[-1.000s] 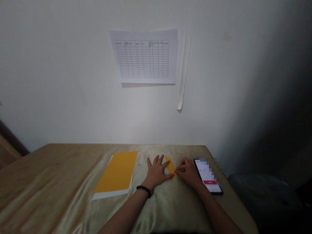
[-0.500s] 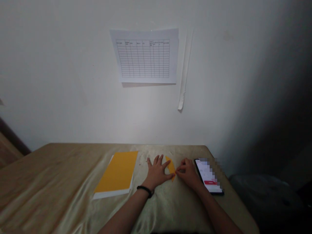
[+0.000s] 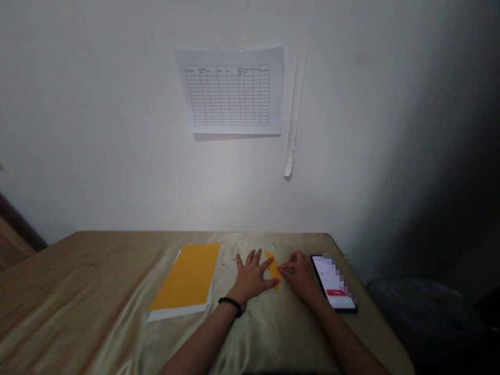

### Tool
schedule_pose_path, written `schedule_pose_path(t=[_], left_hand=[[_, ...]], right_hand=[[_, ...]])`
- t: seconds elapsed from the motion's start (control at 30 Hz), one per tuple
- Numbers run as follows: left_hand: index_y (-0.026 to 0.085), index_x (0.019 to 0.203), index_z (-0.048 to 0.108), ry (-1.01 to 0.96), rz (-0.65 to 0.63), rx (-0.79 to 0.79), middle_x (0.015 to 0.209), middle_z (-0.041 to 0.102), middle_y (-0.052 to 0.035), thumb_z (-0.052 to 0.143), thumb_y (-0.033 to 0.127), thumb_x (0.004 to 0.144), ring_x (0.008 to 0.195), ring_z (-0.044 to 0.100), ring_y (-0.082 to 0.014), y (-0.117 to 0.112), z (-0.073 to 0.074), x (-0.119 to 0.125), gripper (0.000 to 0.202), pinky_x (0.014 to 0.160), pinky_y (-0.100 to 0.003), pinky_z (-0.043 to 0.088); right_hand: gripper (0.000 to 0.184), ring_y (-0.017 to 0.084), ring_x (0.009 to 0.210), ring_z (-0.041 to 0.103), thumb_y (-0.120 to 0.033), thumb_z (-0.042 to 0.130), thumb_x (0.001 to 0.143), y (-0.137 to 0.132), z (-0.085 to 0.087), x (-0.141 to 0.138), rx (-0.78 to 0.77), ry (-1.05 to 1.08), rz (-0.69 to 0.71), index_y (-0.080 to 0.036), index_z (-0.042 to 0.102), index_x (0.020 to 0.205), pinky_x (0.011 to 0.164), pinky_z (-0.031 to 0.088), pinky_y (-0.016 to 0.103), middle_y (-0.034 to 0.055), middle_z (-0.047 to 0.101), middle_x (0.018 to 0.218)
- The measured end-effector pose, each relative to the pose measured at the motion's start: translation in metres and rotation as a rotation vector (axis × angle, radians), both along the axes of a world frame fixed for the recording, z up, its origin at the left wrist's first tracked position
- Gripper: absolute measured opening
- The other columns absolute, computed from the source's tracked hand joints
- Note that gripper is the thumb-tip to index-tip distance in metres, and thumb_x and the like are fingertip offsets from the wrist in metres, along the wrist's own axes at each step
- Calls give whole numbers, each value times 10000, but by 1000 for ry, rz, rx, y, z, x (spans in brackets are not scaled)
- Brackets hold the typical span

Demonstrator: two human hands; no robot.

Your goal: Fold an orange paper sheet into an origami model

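Note:
A small folded piece of yellow paper [image 3: 274,270] lies on the cloth-covered table between my hands. My left hand [image 3: 250,278], with a black band at the wrist, is spread out, its thumb and index finger resting on the paper's left side. From the other side, my right hand [image 3: 299,273] has its fingers pinched together at the paper's right edge. The fingertips partly cover that edge, so the exact fold there is hard to see.
Left of my hands lies a stack of yellow sheets [image 3: 189,276] over white paper [image 3: 177,312]. A phone [image 3: 338,289] with a lit screen rests to the right, near the table's [image 3: 97,255] edge. A printed table sheet [image 3: 234,94] hangs on the wall.
My right hand's fingertips have moved slightly up along the folded paper's right edge. My left hand stays in place on the paper.

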State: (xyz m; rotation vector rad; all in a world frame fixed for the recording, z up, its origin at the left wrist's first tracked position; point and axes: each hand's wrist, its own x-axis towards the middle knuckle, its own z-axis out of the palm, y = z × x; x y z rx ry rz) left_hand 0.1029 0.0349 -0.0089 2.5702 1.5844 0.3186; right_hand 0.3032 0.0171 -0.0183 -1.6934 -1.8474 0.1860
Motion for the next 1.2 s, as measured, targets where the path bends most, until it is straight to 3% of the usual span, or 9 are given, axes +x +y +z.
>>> schedule_pose_path(t=[0.27, 0.4, 0.83, 1.2], left_hand=[[518, 1400, 464, -24, -114, -71, 1634, 256, -23, 612, 836, 681, 1490, 160, -426, 3, 4, -10, 800, 1051, -820, -15], [529, 1392, 468, -36, -136, -83, 1644, 225, -38, 628, 829, 676, 1496, 144, -422, 3, 8, -12, 793, 1047, -818, -28], [536, 1404, 446, -12, -125, -103, 1643, 224, -50, 645, 813, 678, 1493, 140, -438, 1, 10, -10, 803, 1048, -813, -39], [534, 1423, 417, -15, -135, -94, 1650, 199, -54, 637, 804, 697, 1493, 146, -434, 2, 8, -10, 805, 1050, -807, -55]], right_hand=[[73, 229, 1024, 534, -228, 741, 751, -6, 3, 6, 21, 95, 56, -286, 784, 748, 962, 414, 356, 57, 632, 1017], [32, 223, 1027, 547, -243, 760, 720, -8, -1, 6, -40, 143, 131, -270, 776, 725, 944, 430, 341, 50, 648, 1031], [132, 265, 1015, 531, -399, 692, 844, 1, 1, 4, -30, -36, -19, -334, 795, 895, 905, 391, 383, 73, 617, 1065], [230, 284, 1061, 501, -369, 622, 897, -5, 3, -4, 18, -107, -53, -419, 740, 1088, 930, 381, 441, 83, 563, 1108]])
